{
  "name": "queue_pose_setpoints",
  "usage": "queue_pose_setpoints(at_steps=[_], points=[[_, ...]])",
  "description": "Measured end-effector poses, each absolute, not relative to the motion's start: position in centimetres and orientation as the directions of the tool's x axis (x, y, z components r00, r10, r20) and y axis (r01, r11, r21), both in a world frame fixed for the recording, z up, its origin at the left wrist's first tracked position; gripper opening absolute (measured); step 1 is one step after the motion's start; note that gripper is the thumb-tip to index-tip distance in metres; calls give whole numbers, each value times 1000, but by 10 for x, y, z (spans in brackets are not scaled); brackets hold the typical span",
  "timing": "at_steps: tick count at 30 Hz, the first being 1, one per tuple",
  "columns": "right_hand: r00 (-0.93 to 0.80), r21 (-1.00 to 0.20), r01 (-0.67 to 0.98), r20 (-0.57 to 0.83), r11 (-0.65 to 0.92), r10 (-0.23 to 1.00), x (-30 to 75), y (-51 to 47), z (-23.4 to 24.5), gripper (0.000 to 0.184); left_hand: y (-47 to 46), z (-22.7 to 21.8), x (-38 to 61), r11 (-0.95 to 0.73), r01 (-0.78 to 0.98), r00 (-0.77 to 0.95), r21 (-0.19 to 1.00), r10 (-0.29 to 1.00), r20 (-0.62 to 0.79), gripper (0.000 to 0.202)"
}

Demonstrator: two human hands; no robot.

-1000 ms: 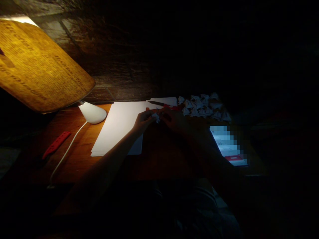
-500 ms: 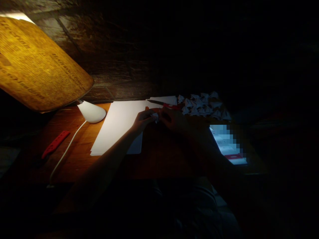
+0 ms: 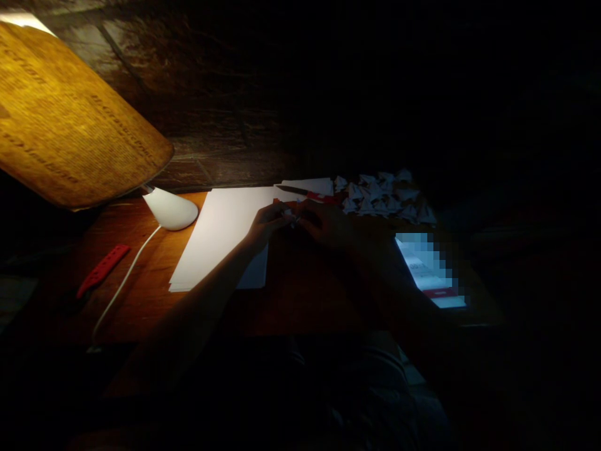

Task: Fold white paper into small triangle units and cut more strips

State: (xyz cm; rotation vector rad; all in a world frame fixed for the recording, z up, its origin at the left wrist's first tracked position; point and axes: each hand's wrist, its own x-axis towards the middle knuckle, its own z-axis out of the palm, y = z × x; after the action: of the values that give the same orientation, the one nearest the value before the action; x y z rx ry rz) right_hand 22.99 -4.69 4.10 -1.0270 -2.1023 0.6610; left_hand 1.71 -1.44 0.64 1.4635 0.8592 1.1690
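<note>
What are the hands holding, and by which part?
A small paper piece, pinched from its two sides by the left hand and the right hand. The fingers cover most of it, so the exact spot cannot be told.

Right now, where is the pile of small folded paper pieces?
In the head view, the pile of folded pieces lies on the right, just beyond the right hand and behind the lit screen.

A small white paper piece, seemingly folded, pinched between fingertips.
</note>
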Motion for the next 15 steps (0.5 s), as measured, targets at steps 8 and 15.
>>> queue_pose_setpoints(at_steps=[8, 15], points=[[-435, -637, 525, 370, 565, 821, 227, -48, 46, 6, -20, 13, 17, -167, -39, 285, 985, 943, 171, 40], [-453, -628, 518, 375, 581, 809, 229, -49, 47, 5, -18, 7, 13, -187, -17, 307, 982, 934, 183, 33]])
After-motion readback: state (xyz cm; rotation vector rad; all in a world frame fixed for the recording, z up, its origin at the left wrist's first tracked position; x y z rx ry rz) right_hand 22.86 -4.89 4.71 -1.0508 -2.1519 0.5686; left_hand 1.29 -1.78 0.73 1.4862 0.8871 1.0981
